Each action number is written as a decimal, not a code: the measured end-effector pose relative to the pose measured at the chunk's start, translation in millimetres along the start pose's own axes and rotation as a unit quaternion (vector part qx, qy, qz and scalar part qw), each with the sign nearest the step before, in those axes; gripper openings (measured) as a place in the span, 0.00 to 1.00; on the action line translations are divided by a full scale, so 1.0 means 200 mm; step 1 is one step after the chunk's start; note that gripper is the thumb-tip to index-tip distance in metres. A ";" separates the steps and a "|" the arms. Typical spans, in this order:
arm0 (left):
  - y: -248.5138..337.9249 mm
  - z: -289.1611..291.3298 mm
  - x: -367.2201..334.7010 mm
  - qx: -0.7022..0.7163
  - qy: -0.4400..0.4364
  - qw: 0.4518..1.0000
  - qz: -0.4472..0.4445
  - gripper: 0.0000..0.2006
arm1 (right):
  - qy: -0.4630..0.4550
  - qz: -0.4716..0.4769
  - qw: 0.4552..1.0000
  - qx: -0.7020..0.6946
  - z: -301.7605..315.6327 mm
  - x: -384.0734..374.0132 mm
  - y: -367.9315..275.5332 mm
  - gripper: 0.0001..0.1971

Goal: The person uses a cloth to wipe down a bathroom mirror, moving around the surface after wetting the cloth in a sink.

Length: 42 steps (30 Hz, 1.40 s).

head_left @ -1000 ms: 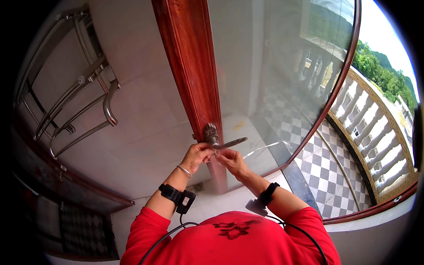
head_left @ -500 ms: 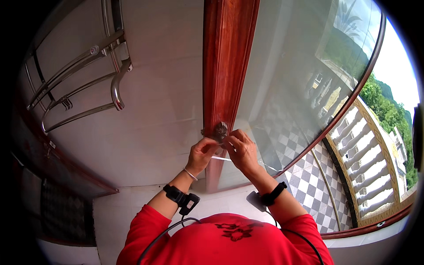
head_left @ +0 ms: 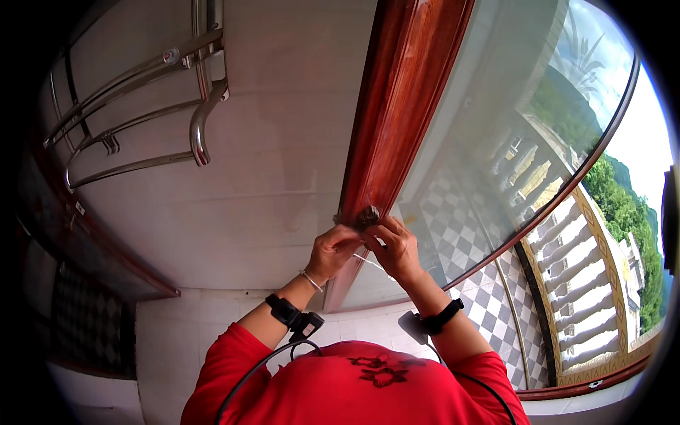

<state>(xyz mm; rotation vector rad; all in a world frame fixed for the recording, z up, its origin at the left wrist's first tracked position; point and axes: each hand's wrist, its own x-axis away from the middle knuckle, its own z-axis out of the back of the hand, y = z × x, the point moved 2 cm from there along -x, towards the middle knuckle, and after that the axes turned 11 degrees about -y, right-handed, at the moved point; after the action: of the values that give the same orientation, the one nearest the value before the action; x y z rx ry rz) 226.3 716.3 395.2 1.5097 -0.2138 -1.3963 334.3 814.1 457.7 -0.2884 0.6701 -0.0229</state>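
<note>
A dark ornate door knob (head_left: pixel 367 217) sits on the reddish-brown wooden door frame (head_left: pixel 407 92). My left hand (head_left: pixel 333 252) is just below and left of it, fingers closed in a pinch and somewhat blurred. From the right, my right hand (head_left: pixel 398 249) bends its fingers in a pinch against the knob's underside, close to the left fingertips. A thin white string (head_left: pixel 372 263) hangs in a slanting line between and below the hands. Where the fingers meet the string, the fingers themselves hide it.
Glass (head_left: pixel 453 177) fills the door right of the wooden frame. A steel towel rack (head_left: pixel 134 159) juts from the wall at left. Beyond the door, a white balustrade (head_left: pixel 577 290) borders a checkered floor (head_left: pixel 496 312). Black straps with small devices are on both forearms.
The view has shifted, so the door frame leans and sits farther right. Both hands stay together by the knob; the left fingers are moving, and the white string's loose stretch hangs more steeply.
</note>
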 end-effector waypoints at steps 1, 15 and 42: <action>0.00 -0.01 0.00 0.030 0.011 0.999 0.022 0.06 | -0.002 0.001 1.000 -0.001 0.00 0.00 -0.01 0.04; 0.01 -0.01 -0.01 -0.104 0.082 0.989 -0.067 0.09 | -0.036 0.028 0.995 -0.086 -0.01 -0.02 0.02 0.05; -0.01 0.01 0.00 0.148 -0.026 0.982 0.117 0.05 | -0.063 0.108 0.983 -0.131 0.01 -0.05 0.08 0.09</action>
<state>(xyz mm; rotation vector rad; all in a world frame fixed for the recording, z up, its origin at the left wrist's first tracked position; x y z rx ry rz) 223.8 716.1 393.3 1.6288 -0.6356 -1.2553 326.8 830.5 462.0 -0.4652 0.5746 0.2916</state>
